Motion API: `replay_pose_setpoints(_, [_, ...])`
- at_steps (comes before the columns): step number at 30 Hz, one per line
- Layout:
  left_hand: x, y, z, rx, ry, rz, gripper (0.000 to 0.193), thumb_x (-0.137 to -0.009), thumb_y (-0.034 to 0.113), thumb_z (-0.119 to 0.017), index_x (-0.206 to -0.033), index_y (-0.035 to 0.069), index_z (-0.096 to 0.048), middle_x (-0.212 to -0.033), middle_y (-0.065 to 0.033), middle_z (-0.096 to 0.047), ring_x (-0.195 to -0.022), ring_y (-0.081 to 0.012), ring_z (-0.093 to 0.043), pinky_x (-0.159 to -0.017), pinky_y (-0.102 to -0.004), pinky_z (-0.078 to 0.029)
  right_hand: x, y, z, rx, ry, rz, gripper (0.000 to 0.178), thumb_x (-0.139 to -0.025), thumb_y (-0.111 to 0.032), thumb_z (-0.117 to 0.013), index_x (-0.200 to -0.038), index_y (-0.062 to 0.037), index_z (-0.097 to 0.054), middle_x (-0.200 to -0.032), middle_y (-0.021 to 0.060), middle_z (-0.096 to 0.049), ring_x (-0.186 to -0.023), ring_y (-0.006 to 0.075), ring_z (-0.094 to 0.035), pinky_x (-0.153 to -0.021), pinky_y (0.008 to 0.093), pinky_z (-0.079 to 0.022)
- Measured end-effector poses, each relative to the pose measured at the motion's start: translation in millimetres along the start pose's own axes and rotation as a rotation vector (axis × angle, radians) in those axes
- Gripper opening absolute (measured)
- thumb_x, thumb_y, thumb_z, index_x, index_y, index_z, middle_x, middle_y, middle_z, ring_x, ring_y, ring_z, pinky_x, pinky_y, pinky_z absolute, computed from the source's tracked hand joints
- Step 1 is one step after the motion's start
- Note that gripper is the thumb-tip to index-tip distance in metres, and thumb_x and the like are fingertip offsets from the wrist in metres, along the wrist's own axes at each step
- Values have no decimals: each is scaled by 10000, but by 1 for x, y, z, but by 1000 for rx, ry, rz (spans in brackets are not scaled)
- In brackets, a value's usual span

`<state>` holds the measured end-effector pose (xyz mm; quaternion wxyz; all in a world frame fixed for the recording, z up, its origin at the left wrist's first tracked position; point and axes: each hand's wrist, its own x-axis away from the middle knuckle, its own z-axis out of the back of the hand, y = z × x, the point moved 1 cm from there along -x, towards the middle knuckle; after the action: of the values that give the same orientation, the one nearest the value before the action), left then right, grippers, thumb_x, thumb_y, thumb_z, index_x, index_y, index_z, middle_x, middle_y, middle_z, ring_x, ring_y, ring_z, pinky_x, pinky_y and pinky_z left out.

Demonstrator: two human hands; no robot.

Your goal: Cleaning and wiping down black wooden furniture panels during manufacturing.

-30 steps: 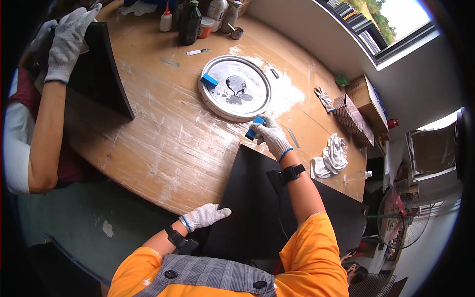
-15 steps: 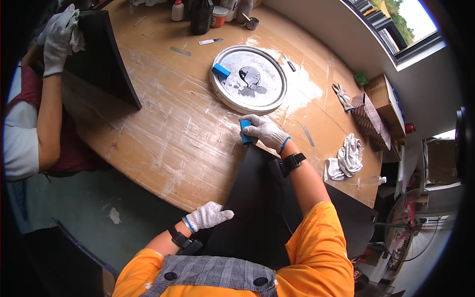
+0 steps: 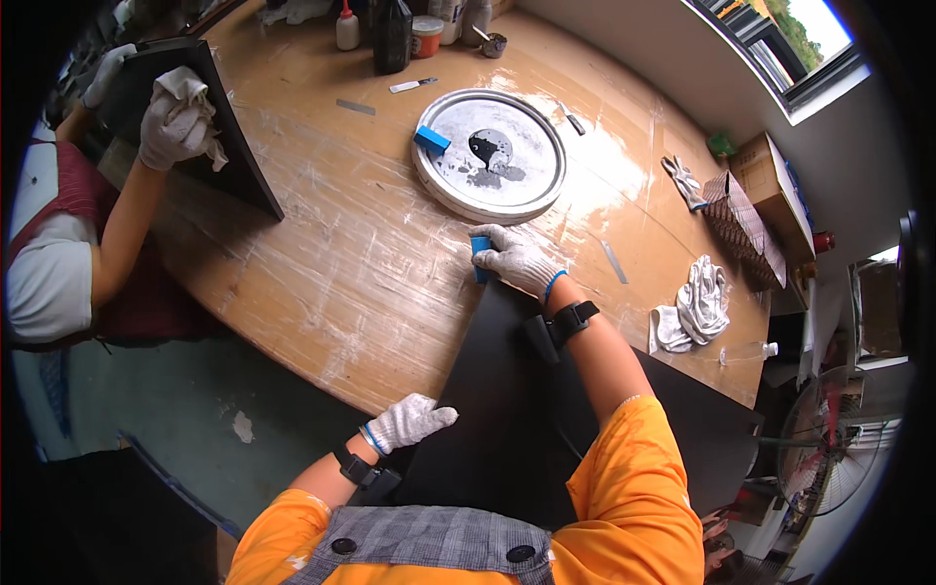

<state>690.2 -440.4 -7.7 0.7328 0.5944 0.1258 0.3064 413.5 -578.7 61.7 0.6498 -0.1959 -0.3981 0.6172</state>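
A large flat black panel [image 3: 507, 375] lies slanted in front of me, partly over the table's near edge. My right hand [image 3: 519, 261], in a white knit glove, grips a small blue block [image 3: 481, 261] at the panel's far left corner. At the panel's left edge, my left hand [image 3: 409, 423], gloved too, holds on with its thumb over the top; its other fingers are partly hidden. Beyond my right hand stands a round white lid [image 3: 531, 146] with a dark wet patch on it. A second blue block [image 3: 432, 140] rests on its left rim.
At the left, a co-worker's gloved hand [image 3: 175, 132] presses a cloth [image 3: 185, 93] to another black panel [image 3: 244, 161]. Bottles [image 3: 394, 39] and an orange tub [image 3: 426, 37] stand at the back. White gloves [image 3: 702, 302], a clear bottle [image 3: 749, 353] and a fan [image 3: 829, 444] are at right.
The co-worker's hand with the cloth has come down onto their panel's face, and their other hand now shows at its top. My hands have hardly moved.
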Motion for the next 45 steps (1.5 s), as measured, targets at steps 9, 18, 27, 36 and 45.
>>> replay_pose_setpoints(9, [-3, 6, 4, 51, -18, 30, 648, -921, 548, -487, -570, 4, -471, -498, -183, -385, -471, -307, -350, -494, -415, -356, 3, -2, 11, -501, -54, -45, 415, -882, -166, -602, -1276, -72, -510, -903, 52, -580, -713, 120, -536, -618, 270, -473])
replay_pose_setpoints(18, [-2, 7, 7, 27, -87, 136, 584, -929, 481, -524, -604, -5, -536, -589, -239, -540, -601, -390, -571, -558, -420, -445, 5, -7, 15, -369, 6, -53, 444, -868, -201, -626, -1291, -136, -508, -911, 46, -578, -746, 124, -524, -660, 293, -469])
replay_pose_setpoints(27, [-5, 6, 7, 80, -100, 105, 565, -941, 476, -507, -645, -3, -559, -579, -223, -518, -584, -376, -540, -566, -405, -432, 15, -16, 15, -358, 266, -166, 494, -854, -155, -636, -1313, -69, -477, -1014, 105, -605, -874, 175, -578, -754, 307, -495])
replay_pose_setpoints(36, [-6, 6, 6, 107, -105, 108, 537, -957, 444, -494, -664, -1, -558, -589, -216, -519, -594, -374, -544, -563, -412, -422, 46, -16, 6, -160, 334, 112, 512, -824, -41, -648, -1311, -82, -494, -1214, 123, -560, -1085, 226, -550, -936, 331, -454])
replay_pose_setpoints(45, [-7, -3, 2, -39, -92, -87, 490, -983, 406, -442, -710, 19, -567, -637, -227, -545, -655, -395, -567, -580, -431, -435, 64, -10, 20, 110, 283, -284, 518, -867, -260, -642, -1335, -122, -466, -1231, 183, -566, -1154, 335, -533, -989, 417, -416])
